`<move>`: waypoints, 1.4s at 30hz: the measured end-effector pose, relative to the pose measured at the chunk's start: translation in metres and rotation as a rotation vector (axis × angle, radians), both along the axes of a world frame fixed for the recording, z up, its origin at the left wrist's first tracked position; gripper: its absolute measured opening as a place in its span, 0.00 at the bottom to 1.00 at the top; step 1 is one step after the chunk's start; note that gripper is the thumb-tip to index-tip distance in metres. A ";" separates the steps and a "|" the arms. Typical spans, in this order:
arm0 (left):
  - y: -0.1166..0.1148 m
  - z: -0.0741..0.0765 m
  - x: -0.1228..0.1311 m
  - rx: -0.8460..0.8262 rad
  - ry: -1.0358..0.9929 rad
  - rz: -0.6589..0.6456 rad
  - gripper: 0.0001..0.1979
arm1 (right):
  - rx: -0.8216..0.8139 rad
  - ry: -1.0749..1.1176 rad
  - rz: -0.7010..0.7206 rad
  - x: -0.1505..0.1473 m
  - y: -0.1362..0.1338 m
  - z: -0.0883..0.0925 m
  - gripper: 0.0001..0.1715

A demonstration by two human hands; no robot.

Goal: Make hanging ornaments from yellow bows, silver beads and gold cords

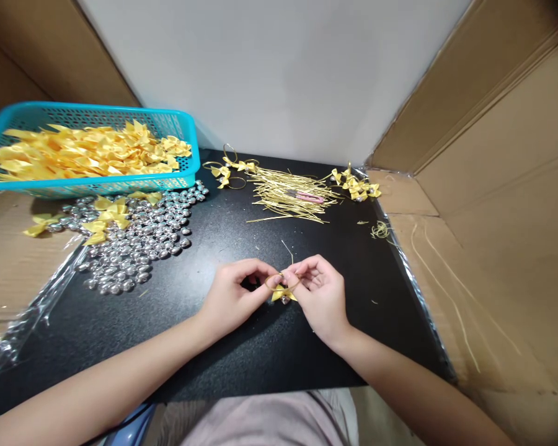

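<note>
Over the black table top (pixel 204 322), my left hand (pixel 235 294) and my right hand (pixel 320 294) meet, fingers pinched. Between them sits a small yellow ribbon bow (pixel 281 293) with a loop of gold cord (pixel 279 280) and a small silver bead under it. Both hands pinch the cord at the bow; a loose cord end sticks up behind my right fingers.
A teal basket (pixel 121 184) heaped with yellow bows stands at the back left. Silver beads (pixel 139 238) lie in a pile beside it. A bundle of gold cords (pixel 288 193) with a pink tool lies at the back, finished bows (pixel 356 184) to its right. Cardboard walls enclose both sides.
</note>
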State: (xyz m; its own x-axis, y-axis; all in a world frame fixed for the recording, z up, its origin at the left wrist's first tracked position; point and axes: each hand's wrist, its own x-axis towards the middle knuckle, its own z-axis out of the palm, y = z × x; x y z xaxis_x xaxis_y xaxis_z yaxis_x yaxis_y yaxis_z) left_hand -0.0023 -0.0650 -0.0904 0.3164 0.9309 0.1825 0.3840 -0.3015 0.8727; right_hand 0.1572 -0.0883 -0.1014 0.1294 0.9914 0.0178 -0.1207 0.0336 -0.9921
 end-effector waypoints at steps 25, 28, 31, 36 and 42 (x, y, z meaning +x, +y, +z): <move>0.000 -0.006 -0.002 0.100 0.140 -0.027 0.07 | -0.031 0.000 0.003 -0.001 0.000 -0.001 0.13; 0.003 -0.004 -0.004 0.075 0.234 -0.057 0.04 | -0.051 0.011 0.002 0.001 0.002 0.001 0.13; 0.006 -0.001 -0.006 0.078 0.373 -0.128 0.07 | -0.084 -0.005 -0.005 0.004 0.004 0.002 0.14; 0.004 -0.001 -0.006 0.046 0.493 -0.191 0.11 | -0.116 -0.050 -0.030 0.008 0.007 0.001 0.15; 0.003 -0.001 -0.002 -0.021 0.499 -0.185 0.08 | -0.153 -0.058 -0.038 0.008 0.009 0.004 0.17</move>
State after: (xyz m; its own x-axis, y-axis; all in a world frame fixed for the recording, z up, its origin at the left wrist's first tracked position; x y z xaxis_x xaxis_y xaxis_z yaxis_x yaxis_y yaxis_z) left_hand -0.0041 -0.0621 -0.0911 0.5194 0.8531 -0.0503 0.6959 -0.3881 0.6042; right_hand 0.1648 -0.0793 -0.0979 0.1699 0.9775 -0.1249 -0.0650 -0.1153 -0.9912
